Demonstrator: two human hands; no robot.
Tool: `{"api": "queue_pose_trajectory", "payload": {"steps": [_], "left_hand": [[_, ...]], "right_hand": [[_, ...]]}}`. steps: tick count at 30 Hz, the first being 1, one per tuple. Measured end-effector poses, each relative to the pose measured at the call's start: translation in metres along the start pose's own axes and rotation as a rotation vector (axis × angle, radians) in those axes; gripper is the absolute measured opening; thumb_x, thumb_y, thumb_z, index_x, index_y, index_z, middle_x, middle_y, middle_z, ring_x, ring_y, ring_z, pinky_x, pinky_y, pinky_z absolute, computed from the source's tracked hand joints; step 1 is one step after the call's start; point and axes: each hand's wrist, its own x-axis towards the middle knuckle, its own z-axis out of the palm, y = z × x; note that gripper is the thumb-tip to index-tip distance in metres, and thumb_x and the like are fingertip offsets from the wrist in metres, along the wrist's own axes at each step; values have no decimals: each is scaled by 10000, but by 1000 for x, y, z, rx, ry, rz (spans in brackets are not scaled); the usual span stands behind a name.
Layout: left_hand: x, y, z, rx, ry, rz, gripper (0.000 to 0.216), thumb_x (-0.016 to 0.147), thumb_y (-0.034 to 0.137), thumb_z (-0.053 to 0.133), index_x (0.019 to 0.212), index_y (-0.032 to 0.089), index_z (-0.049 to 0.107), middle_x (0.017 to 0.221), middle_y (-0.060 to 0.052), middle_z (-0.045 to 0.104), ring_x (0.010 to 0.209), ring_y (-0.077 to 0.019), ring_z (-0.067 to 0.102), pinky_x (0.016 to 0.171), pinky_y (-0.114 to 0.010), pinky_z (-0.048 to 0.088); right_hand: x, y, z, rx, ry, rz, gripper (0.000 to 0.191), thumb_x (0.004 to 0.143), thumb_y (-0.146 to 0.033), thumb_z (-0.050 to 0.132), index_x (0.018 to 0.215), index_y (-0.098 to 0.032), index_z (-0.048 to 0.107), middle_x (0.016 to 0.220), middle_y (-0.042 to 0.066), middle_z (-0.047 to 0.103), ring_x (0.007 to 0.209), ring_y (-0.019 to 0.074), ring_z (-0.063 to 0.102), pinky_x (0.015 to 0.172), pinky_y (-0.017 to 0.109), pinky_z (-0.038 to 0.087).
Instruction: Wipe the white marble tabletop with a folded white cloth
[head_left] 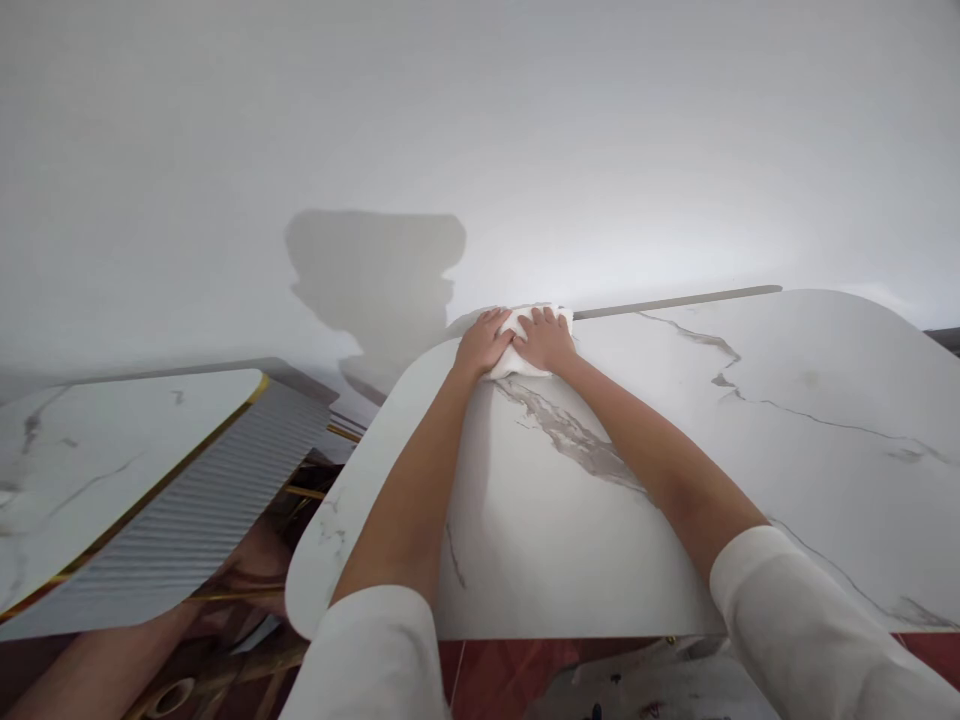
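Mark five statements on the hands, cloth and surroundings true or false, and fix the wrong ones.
1. The left hand and right hand both rest on the white cloth. True.
2. The white cloth is at the near edge of the tabletop. False: it is at the far edge of the veined tabletop.
3. A shadow falls on the wall. True.
4. The sleeves reach the wrists. False: the sleeves leave the forearms bare.
5. A gold-trimmed piece with a ribbed side stands to the left. True.
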Motion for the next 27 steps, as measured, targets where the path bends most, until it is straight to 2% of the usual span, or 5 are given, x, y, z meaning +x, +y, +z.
{"api": "queue_pose_trajectory", "payload": {"steps": [7,11,17,23,27], "left_hand": [[11,36,14,-13,-5,107,527,925,345,432,1420,190,520,1531,-73,464,1453,-258,361,1218,-444,262],[6,54,15,-13,-26,122,550,940,347,417,1456,163,472,1561,-100,414,1477,-272,312,1224,-453,239],[-20,63,5,14,-90,112,605,954,374,396,1502,118,386,1603,-146,322,1507,-307,225,1224,-477,221],[-55,67,0,31,-67,250,576,949,375,365,1474,139,397,1562,-132,402,1487,-283,284,1229,-506,210],[-87,74,-7,52,-42,205,586,951,391,342,1457,104,412,1561,-160,392,1483,-295,287,1234,-493,210]], "right_hand": [[-15,30,-13,-26,25,55,551,1002,-405,307,1470,-151,445,1587,146,358,1482,334,245,1178,513,206],[-26,38,-17,-43,38,70,548,1001,-393,320,1478,-148,434,1598,157,338,1486,339,237,1173,517,202],[-54,26,-22,-76,26,60,563,1005,-399,328,1492,-129,413,1612,171,300,1494,356,209,1167,517,200],[-94,6,-26,-80,21,69,566,1006,-382,322,1499,-115,401,1613,178,299,1497,355,210,1167,514,207],[-120,-6,-27,-91,17,37,566,1006,-378,327,1500,-112,400,1608,176,309,1490,359,226,1168,509,213]]}}
